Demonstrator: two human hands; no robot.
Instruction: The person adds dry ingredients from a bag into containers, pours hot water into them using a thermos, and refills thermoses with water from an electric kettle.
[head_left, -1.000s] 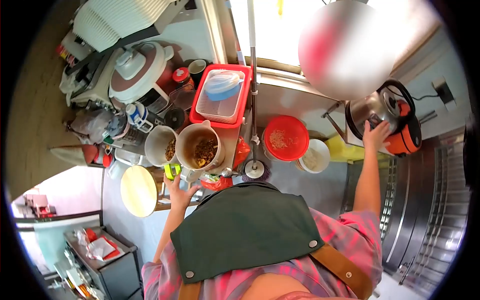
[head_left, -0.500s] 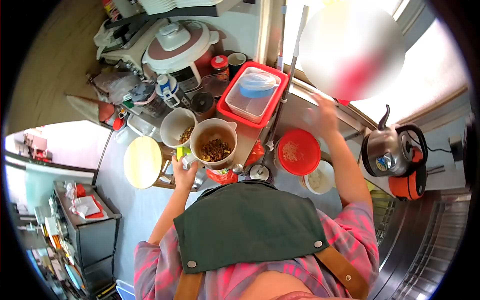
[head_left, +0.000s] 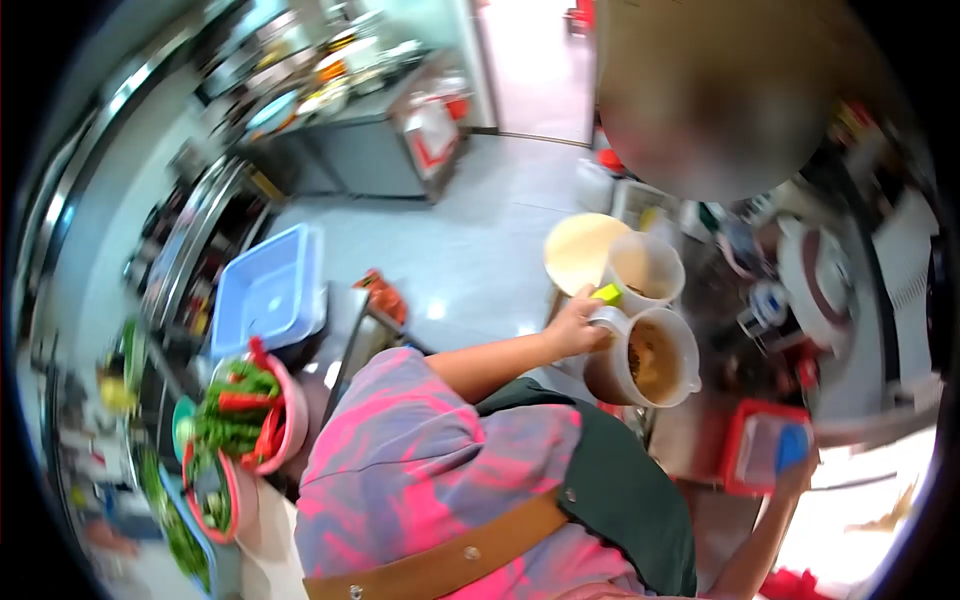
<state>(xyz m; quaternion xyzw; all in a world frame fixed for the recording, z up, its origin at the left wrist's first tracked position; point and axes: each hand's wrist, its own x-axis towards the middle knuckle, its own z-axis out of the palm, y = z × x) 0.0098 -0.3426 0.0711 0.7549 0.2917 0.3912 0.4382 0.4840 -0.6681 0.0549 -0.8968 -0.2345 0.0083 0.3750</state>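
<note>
My left hand [head_left: 576,326] is closed at the pale handle of a translucent jug [head_left: 684,350] with brown contents. A bright green item [head_left: 607,294] shows beside its fingers. Touching that jug is a second translucent jug [head_left: 660,268], whose contents are mostly out of sight. At the lower right, my right hand [head_left: 798,474] is by the edge of a red tray [head_left: 733,450], near a blue-lidded container [head_left: 793,446]. Blur hides its fingers, so their grip cannot be made out.
A round wooden stool [head_left: 580,252] stands beside the jugs. A white cooker [head_left: 820,280] is at the right. At the left are a blue basin [head_left: 268,290] and a pink bowl [head_left: 292,420] of green and red vegetables. A grey counter [head_left: 375,155] stands at the back.
The view has swung left, bringing the basin and vegetables into sight. My right hand, earlier at the kettle, is now by the red tray. My left hand has closed at the jug's handle.
</note>
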